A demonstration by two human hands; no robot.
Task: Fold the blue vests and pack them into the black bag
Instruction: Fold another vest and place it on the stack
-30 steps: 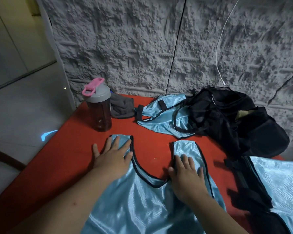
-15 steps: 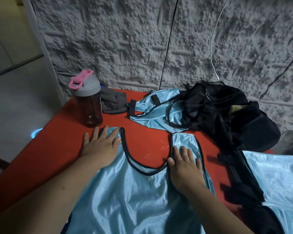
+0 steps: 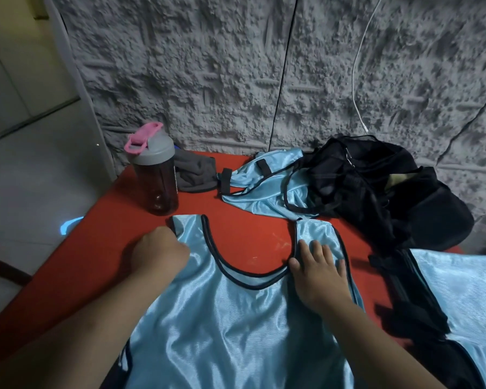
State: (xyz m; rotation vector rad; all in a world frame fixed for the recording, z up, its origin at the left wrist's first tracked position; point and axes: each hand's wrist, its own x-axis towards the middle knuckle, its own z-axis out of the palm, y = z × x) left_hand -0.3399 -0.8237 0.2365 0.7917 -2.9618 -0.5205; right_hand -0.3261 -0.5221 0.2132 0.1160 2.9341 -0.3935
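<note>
My left hand [image 3: 159,255] pinches the vest [image 3: 236,318] strap near the desk's [image 3: 68,270] left edge; my right hand [image 3: 319,272] presses spread.

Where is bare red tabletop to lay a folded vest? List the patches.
Bare red shows inside the neckline of the spread vest, between it and the crumpled vest, and along the table's left edge below the shaker bottle. The right side is crowded by the black bag and another vest.

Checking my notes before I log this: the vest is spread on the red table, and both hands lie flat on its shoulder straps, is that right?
Not quite. In the head view only the right hand lies flat on a strap of the vest; the left hand has its fingers curled at the other strap's edge.
</note>
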